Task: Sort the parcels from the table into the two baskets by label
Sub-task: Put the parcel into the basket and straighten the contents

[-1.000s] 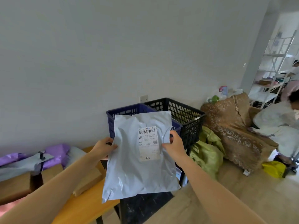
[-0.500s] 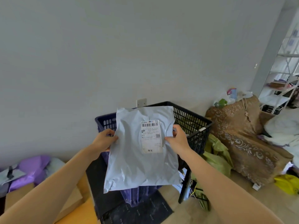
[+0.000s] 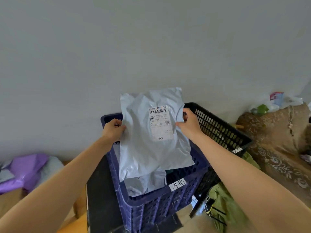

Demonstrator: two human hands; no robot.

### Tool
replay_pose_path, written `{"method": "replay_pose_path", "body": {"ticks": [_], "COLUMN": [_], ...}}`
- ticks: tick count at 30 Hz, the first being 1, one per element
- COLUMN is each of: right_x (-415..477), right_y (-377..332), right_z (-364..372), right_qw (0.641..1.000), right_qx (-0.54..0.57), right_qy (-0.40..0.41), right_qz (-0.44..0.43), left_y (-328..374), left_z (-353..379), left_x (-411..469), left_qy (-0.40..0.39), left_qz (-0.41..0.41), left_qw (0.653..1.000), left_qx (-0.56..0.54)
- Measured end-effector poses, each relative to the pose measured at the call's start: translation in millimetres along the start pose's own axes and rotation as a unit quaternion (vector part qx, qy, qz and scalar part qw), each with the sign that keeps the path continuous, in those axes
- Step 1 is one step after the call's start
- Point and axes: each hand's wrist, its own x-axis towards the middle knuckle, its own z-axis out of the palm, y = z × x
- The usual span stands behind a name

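Above the blue basket [image 3: 151, 204] | grey poly parcel [image 3: 151, 148], crinkled, white barcode label [image 3: 160, 122] facing you | your left hand [image 3: 112, 130] and right hand [image 3: 189, 126] pinch its side edges | blue basket: tagged, holds another grey parcel [image 3: 145, 184] | black basket [image 3: 222, 132]: contents unseen

A patterned brown sofa [image 3: 276, 140] stands right of crumpled green bags [image 3: 225, 207] on the floor.
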Motion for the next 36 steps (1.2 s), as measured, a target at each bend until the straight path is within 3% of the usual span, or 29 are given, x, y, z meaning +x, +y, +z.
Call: {"method": "replay_pose_path", "body": {"ticks": [11,20,27,32,36], "right_x": [75,105,105,107,102], "right_y": [57,93,119,131,144], "right_z": [61,109,133,150,155], "right_qw": [0.991,0.975,0.962,0.964,0.958], "right_qx": [-0.042,-0.063,-0.102,-0.119,-0.181], "right_qy": [-0.126,-0.209,-0.255,-0.236,-0.222], "right_qz": [-0.023,-0.041,0.011,0.033,0.026], "left_y": [-46,-76,-99,-111,-122], "left_z": [44,71,89,109,119], "left_x": [41,57,64,76,81], "left_qy": [0.068,0.119,0.153,0.111,0.084], "left_qz": [-0.102,-0.219,-0.268,-0.282,-0.28], "left_qw": [0.977,0.956,0.945,0.95,0.95], "left_qx": [0.172,0.156,0.109,0.077,0.113]}}
